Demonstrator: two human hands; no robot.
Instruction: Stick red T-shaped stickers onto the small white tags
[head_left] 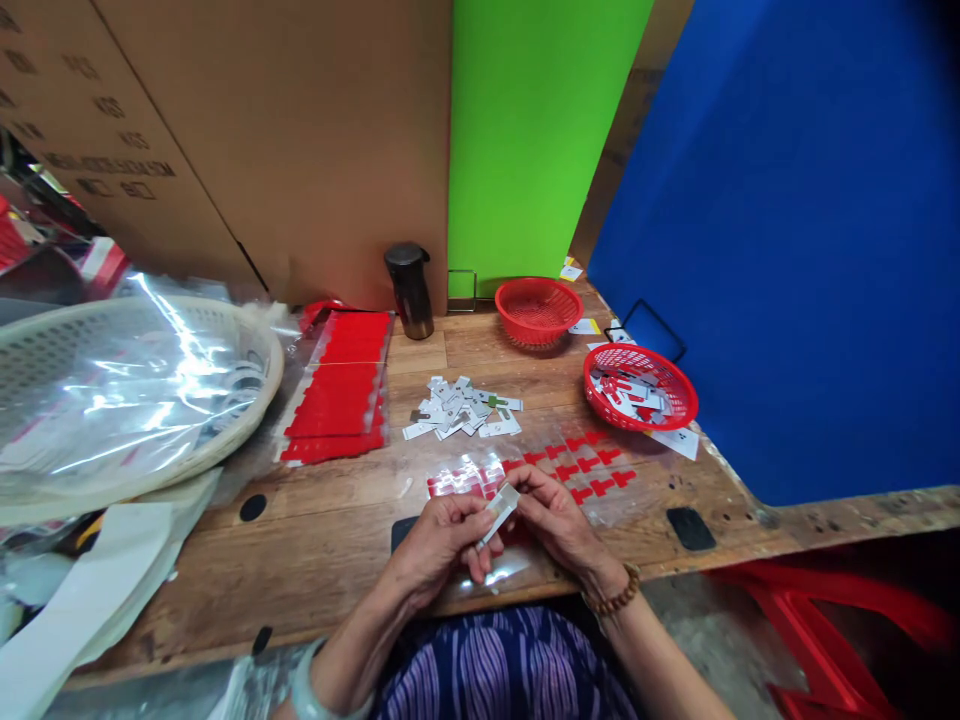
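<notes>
A blue board [795, 260] stands beyond and right of the right hand [556, 518], and a wooden table [322, 545] spreads beneath both hands. The left hand [441, 535] pinches a white card [498, 513], its long axis slanting away rightward, its far end at the curled right hand, whose grip I cannot tell.

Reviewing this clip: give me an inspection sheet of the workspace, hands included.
Surface: wooden table, worn, with dark patches.
Job's things: small card in hand; card pile; red shapes on clear plastic.
Clutter: pale basket holding clear plastic, red sheets, two red baskets, dark bottle.
Left hand: fingers pinch the card.
Right hand: fingers at its upper end, grip unclear.
Cables: nothing seen.
Surroundings: cardboard, green panel, blue panel, red chair.
</notes>
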